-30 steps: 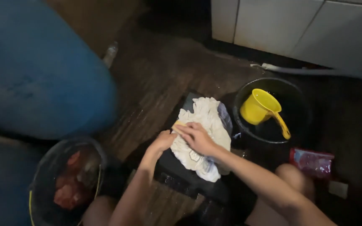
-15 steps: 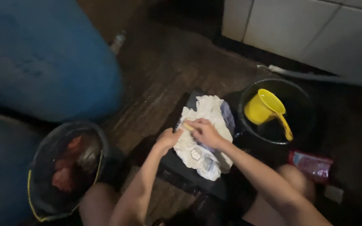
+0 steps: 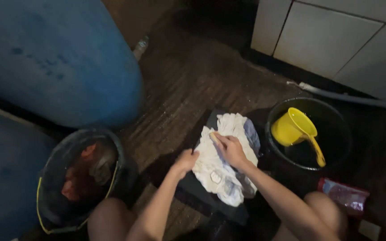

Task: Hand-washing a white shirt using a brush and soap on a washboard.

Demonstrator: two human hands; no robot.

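A crumpled white cloth (image 3: 226, 172) lies on a dark flat board (image 3: 193, 189) on the wet floor. My right hand (image 3: 229, 149) presses on the cloth's upper part, closed on a small pale yellowish bar (image 3: 212, 136) at its far end. My left hand (image 3: 185, 161) grips the cloth's left edge and pins it to the board. My bare knees show at the bottom of the view.
A black bucket (image 3: 341, 134) at the right holds a yellow dipper (image 3: 296, 130). A second black bucket (image 3: 52, 196) at the left holds reddish cloth. Big blue barrels (image 3: 59, 58) stand at the left. A red packet (image 3: 345, 195) lies at the lower right below a white tiled wall (image 3: 345, 40) and a pipe (image 3: 349, 96).
My right hand with the bar has slid up toward the cloth's far left edge. My left hand stays at the cloth's side. The camera view has shifted.
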